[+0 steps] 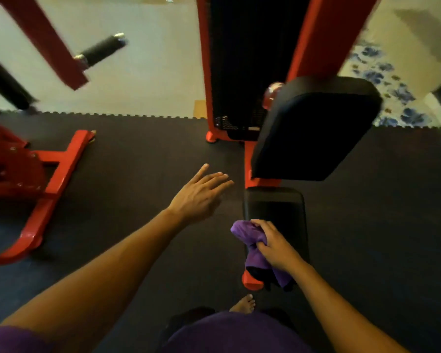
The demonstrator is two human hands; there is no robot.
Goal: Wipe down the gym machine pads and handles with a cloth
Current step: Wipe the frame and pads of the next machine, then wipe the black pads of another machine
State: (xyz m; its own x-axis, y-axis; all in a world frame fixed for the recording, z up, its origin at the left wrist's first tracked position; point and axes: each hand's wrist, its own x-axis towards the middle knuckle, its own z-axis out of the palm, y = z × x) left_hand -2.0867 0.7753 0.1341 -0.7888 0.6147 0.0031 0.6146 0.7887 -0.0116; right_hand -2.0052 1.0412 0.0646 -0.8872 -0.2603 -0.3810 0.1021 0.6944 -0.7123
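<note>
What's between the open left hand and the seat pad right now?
Nothing: in the head view only bare dark floor mat lies between the left hand and the seat pad. The right hand holds the purple cloth.

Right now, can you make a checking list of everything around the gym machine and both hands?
Surface: dark foam floor mat, jigsaw edge, bare.
Job's things: purple cloth bunched at the seat pad; back pad above it; black handle far left.
Clutter: nothing seen.
Hands: right hand grips the cloth; left hand open, empty, over the mat.
Cables: nothing seen.
Surroundings: red frame left, floral rug right, bare foot.
</note>
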